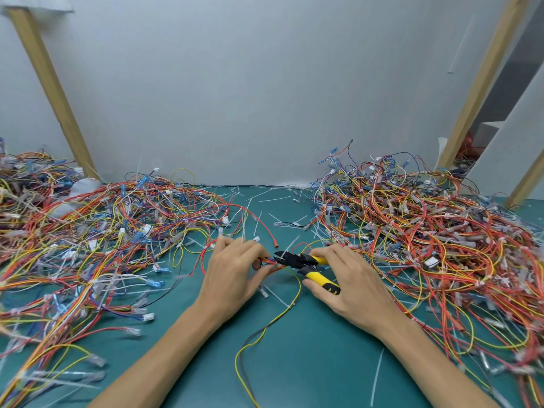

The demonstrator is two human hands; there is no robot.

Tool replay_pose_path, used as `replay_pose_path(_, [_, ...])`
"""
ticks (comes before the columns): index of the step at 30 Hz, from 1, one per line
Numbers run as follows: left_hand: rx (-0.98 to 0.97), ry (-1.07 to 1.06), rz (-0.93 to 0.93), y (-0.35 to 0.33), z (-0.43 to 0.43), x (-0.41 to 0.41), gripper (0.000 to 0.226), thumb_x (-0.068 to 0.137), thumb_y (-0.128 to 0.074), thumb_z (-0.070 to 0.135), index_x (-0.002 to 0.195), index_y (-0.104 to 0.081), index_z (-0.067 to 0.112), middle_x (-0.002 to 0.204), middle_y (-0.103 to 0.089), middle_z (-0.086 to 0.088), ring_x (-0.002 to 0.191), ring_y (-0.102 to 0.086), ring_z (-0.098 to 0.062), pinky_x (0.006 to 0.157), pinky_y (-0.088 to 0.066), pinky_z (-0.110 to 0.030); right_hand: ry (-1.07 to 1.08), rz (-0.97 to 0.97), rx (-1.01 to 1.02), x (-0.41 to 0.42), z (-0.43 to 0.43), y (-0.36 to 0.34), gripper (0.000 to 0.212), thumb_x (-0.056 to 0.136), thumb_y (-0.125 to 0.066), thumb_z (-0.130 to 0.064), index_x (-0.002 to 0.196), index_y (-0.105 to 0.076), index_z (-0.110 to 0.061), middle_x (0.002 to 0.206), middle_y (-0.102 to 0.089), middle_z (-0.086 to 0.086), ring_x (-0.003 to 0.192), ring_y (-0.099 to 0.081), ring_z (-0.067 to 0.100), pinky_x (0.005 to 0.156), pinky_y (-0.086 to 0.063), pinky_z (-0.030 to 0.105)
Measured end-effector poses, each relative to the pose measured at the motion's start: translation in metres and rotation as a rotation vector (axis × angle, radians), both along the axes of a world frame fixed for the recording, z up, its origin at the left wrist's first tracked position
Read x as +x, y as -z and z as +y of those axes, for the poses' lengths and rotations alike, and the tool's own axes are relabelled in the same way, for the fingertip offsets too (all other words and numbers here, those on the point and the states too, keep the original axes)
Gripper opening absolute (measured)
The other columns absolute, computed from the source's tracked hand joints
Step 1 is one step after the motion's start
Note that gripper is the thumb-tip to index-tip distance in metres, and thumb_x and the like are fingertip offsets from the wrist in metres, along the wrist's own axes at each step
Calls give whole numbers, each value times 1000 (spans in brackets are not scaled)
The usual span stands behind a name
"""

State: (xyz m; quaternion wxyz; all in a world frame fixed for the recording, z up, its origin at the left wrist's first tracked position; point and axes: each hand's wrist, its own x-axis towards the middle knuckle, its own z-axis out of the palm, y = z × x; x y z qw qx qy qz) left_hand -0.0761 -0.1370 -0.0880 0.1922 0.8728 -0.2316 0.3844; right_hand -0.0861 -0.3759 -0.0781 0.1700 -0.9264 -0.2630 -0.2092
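My left hand [235,270] pinches a small bundle of red and orange wires [266,261] over the middle of the green mat [318,354]. My right hand [347,278] grips yellow-handled cutters [306,263], and their black jaws sit on the bundle beside a white cable tie. A yellow wire [282,312] trails from the bundle toward the near edge. Part of the cutter handles is hidden under my fingers.
A big tangle of red, yellow and blue wire harnesses [97,240] covers the left of the mat, another pile [435,240] the right. Cut white cable ties [273,198] are scattered at the back. Two slanted wooden posts [47,81] [482,81] stand before a grey wall.
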Motion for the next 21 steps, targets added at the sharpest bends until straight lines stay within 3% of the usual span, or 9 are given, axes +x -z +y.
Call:
replay_pose_path(10, [137,-67,-154,-3,-2,0,21,88,-56,26,72,-64,16,63,-57,6,61,-52,-21,72,-39,-36,-35,28,11,-4,0,-5,47,87,-54,-58,122,-58,-27,111,-56,-14,105,-53,10,92,-42,27])
replay_pose_path(16, [150,-78,-149,-4,-1,-1,21,88,-58,27,71,-64,16,63,-57,6,61,-52,-22,72,-39,-36,-20,26,23,-4,1,-7,39,83,-56,-57,112,-59,-31,94,-61,-14,89,-56,10,77,-49,31])
replay_pose_path(21, [141,-86,-106,-6,-4,-3,13,81,-72,24,74,-65,16,64,-56,6,63,-53,-22,72,-36,-33,11,40,44,-4,2,-5,38,83,-52,-61,109,-59,-35,92,-64,-15,86,-58,7,70,-48,28])
